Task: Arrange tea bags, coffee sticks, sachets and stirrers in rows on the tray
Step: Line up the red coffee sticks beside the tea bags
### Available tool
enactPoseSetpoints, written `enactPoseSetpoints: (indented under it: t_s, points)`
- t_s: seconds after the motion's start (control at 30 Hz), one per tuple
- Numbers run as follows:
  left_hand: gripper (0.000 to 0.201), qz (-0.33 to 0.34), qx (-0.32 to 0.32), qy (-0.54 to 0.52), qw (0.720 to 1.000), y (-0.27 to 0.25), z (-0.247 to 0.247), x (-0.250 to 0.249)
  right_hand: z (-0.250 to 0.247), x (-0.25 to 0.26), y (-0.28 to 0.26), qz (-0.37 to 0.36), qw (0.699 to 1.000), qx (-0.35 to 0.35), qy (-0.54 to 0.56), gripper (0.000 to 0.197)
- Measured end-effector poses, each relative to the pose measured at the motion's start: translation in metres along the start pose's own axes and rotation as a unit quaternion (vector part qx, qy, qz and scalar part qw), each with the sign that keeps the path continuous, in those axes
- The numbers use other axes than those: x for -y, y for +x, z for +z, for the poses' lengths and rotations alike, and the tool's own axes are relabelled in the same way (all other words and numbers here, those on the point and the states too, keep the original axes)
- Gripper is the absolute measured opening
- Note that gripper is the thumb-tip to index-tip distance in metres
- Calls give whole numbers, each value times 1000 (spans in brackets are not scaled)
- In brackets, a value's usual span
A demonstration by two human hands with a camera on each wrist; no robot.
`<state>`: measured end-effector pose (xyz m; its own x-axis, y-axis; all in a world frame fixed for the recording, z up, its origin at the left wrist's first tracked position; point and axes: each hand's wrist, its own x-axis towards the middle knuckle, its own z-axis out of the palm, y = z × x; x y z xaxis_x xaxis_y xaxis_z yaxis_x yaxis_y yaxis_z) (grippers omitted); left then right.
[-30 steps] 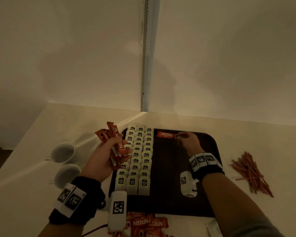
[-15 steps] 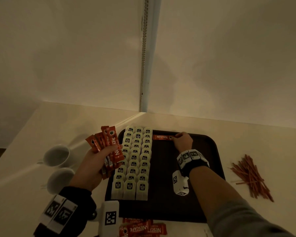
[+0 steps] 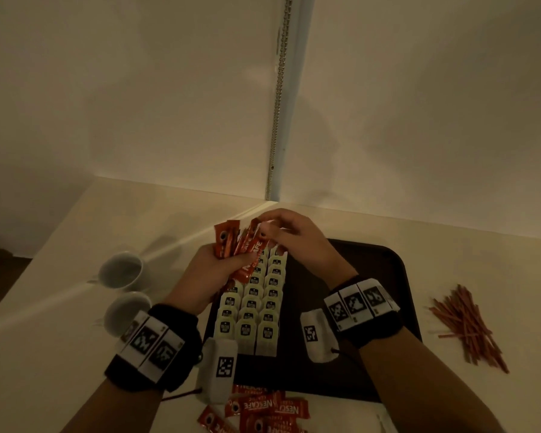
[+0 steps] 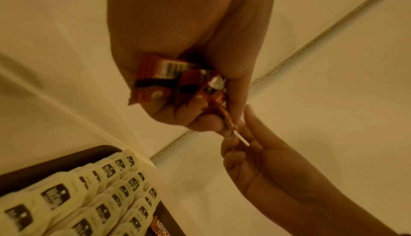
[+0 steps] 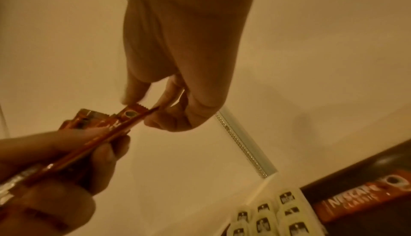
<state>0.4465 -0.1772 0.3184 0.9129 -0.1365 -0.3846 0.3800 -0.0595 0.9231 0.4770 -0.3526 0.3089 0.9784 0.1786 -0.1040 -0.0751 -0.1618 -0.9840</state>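
**Next coffee stick pulled from the fan**

Held fanned in the left hand point(image 3: 214, 270), fingers wrapped round the bundle of coffee sticks point(image 3: 242, 245), probably so that single ends stand free for picking. Pinched at its top end by the right hand point(image 3: 297, 242), thumb and fingertips closed on one stick point(image 5: 133, 112). Both hands together above the far end of the dark tray point(image 3: 384, 270), over three rows of tea bags point(image 3: 253, 303). Already laid beside those rows: one coffee stick point(image 5: 358, 199). Apart on the table to the right, untouched: stirrers point(image 3: 467, 326).
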Motion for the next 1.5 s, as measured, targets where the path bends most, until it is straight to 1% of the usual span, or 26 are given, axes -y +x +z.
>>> enactPoseSetpoints:
  t_s: [0.07,0.17,0.23,0.3,0.37,0.43,0.53,0.63,0.7,0.83,0.93,1.0,1.13,1.23,1.33,1.37,1.4,1.5]
  points:
    - [14,22,-4,15,1000,-3,1,-4,2,5,-3,-19,1000,-19,11,12]
    - [11,55,-23,26,998,-8,0,-9,0,4,-10,-7,996,-54,75,5]
    - [10,68,-56,8,996,-9,-2,-11,-1,1,-15,9,992,-52,115,6]
    - [8,82,-88,-29,992,-9,-1,-15,0,-2,-21,22,987,-34,155,11]
    - [9,99,-107,-46,988,-9,1,-20,4,-2,-25,28,982,-11,186,18]
    - [14,119,-109,-36,986,-9,4,-23,9,-1,-26,23,979,-9,201,23]
    - [20,138,-95,-21,986,-9,5,-24,15,1,-25,17,972,-39,230,16]
    - [21,142,-95,-6,985,-8,5,-23,15,3,-25,22,967,-42,251,16]
    - [20,144,-94,-1,985,-7,6,-21,15,3,-25,16,968,-46,247,15]
    - [8,144,-87,15,986,-8,7,-21,14,3,-26,15,961,-44,272,15]
    - [8,139,-100,11,985,-7,8,-19,13,1,-28,18,966,-46,255,13]
    - [9,121,-103,-12,987,-7,7,-17,10,0,-29,22,966,-48,255,12]
    - [13,103,-110,-9,989,-3,6,-10,4,-2,-29,37,970,-36,237,15]
    - [14,95,-128,-40,986,0,6,-7,-1,-2,-29,49,978,-15,203,21]
    - [12,102,-110,-40,988,0,7,-6,-10,-1,-29,57,985,-1,162,25]
    - [10,103,-102,-41,989,0,6,-6,-15,-1,-28,59,988,-12,144,24]
    - [8,95,-97,-57,989,1,5,-6,-21,-4,-25,58,990,-37,123,22]
    - [14,23,-84,-161,983,2,-2,-2,-51,-21,-16,61,983,-152,82,18]
